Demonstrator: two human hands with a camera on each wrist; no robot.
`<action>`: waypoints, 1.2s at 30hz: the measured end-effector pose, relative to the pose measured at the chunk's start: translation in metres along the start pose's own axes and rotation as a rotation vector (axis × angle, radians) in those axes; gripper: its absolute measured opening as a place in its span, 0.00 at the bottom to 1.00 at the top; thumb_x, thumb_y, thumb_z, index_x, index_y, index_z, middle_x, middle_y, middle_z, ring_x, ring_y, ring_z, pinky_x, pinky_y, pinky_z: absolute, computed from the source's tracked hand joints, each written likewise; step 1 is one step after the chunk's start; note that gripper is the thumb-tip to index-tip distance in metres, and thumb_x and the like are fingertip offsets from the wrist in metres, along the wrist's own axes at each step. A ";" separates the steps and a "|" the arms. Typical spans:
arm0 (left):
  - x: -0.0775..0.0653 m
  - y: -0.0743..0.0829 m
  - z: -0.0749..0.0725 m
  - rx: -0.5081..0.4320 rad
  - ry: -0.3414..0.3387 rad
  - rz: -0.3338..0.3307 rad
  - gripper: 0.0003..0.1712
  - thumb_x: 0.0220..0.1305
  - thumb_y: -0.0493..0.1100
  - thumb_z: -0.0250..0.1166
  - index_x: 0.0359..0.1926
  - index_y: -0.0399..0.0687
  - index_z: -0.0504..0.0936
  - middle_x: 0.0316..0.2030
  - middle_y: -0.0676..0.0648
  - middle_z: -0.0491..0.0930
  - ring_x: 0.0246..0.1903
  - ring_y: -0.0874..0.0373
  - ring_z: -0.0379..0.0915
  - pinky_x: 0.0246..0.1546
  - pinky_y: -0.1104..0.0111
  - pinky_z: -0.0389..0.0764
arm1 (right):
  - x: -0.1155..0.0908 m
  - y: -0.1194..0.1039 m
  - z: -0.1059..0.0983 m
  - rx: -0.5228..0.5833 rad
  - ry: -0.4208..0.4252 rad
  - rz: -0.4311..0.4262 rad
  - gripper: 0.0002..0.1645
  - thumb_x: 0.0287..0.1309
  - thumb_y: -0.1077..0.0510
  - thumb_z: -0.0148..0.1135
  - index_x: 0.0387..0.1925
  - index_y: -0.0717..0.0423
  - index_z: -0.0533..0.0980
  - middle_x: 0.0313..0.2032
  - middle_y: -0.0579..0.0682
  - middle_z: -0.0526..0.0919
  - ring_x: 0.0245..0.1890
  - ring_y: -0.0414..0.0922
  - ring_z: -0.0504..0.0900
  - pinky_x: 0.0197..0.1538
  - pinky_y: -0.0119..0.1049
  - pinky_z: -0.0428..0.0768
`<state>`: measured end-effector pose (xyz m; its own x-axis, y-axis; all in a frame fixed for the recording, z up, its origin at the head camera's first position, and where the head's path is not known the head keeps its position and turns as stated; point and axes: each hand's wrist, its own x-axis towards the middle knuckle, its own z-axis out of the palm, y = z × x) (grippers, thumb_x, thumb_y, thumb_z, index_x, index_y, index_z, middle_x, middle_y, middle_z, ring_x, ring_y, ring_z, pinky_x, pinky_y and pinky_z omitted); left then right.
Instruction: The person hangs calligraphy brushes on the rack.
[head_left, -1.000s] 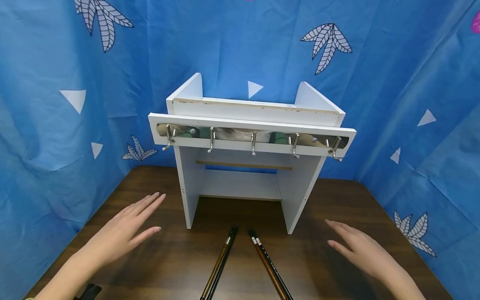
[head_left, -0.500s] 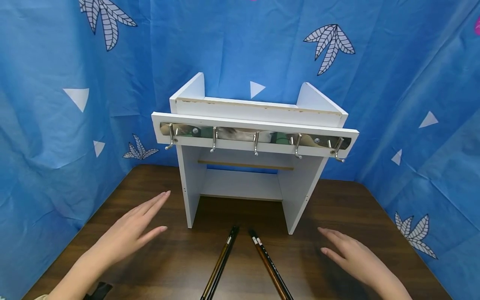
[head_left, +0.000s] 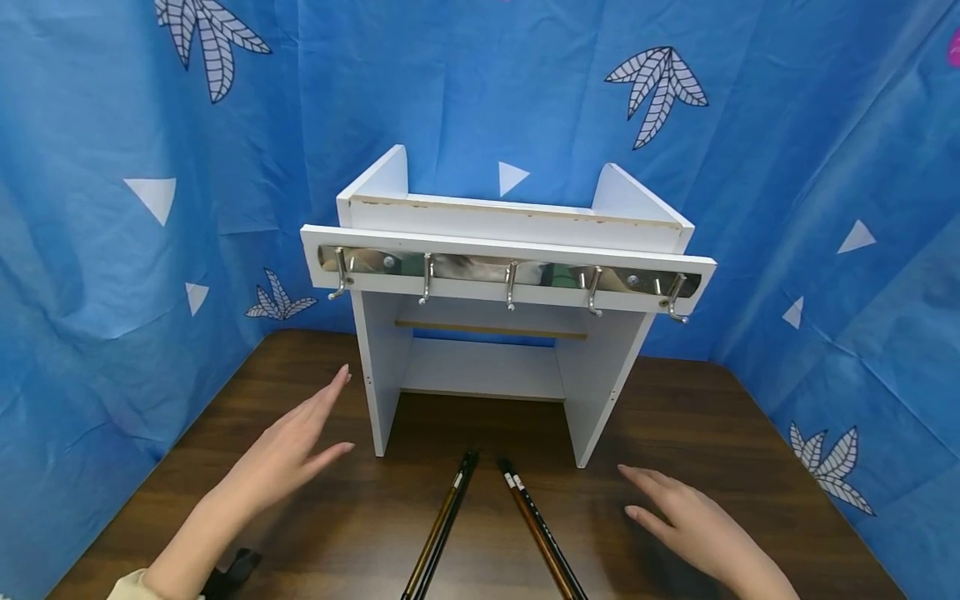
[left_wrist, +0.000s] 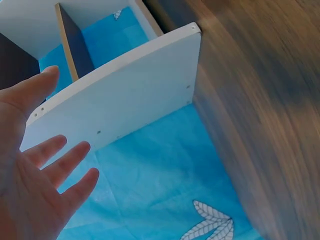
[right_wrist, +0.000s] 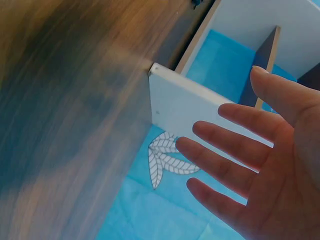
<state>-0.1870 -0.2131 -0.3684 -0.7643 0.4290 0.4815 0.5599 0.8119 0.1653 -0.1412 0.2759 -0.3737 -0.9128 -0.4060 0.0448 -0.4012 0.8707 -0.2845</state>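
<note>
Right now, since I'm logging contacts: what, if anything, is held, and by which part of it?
Nothing is held; the left grip and right grip are empty, not touching the white shelf.

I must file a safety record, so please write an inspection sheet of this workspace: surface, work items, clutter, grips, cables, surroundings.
Surface: brown wood-grain tabletop.
Work items: white shelf unit with a five-hook rail across its front; four brushes in two pairs, near ends out of frame.
Clutter: one partly hidden black object at lower left, too unclear to name.
Grips: left grip and right grip, both bare, straight-fingered, holding nothing.
Cables: nothing seen.
Surroundings: blue curtain patterned with white leaves and triangles.
</note>
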 end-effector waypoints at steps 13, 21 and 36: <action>0.014 -0.002 0.018 -0.041 0.050 0.028 0.60 0.45 0.43 0.70 0.68 0.45 0.36 0.64 0.44 0.57 0.57 0.48 0.61 0.51 0.56 0.69 | 0.006 -0.009 0.013 0.060 -0.088 -0.006 0.33 0.57 0.42 0.51 0.59 0.58 0.65 0.52 0.56 0.73 0.49 0.53 0.74 0.45 0.44 0.75; 0.016 -0.003 0.025 -0.065 0.074 0.018 0.62 0.43 0.39 0.71 0.68 0.44 0.34 0.61 0.41 0.61 0.55 0.48 0.65 0.47 0.55 0.72 | 0.012 -0.015 0.025 0.083 -0.129 -0.004 0.33 0.57 0.42 0.50 0.59 0.57 0.65 0.51 0.55 0.73 0.48 0.54 0.75 0.44 0.44 0.75; 0.021 -0.001 0.034 -0.060 0.134 0.029 0.65 0.40 0.37 0.73 0.68 0.42 0.34 0.55 0.38 0.68 0.48 0.47 0.71 0.42 0.56 0.75 | 0.026 -0.029 0.041 0.127 -0.216 -0.024 0.37 0.56 0.39 0.50 0.62 0.54 0.61 0.50 0.55 0.74 0.46 0.54 0.75 0.41 0.43 0.76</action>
<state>-0.2148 -0.1916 -0.3874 -0.7000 0.3921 0.5969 0.6023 0.7732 0.1984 -0.1507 0.2287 -0.4034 -0.8601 -0.4877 -0.1493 -0.3971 0.8240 -0.4043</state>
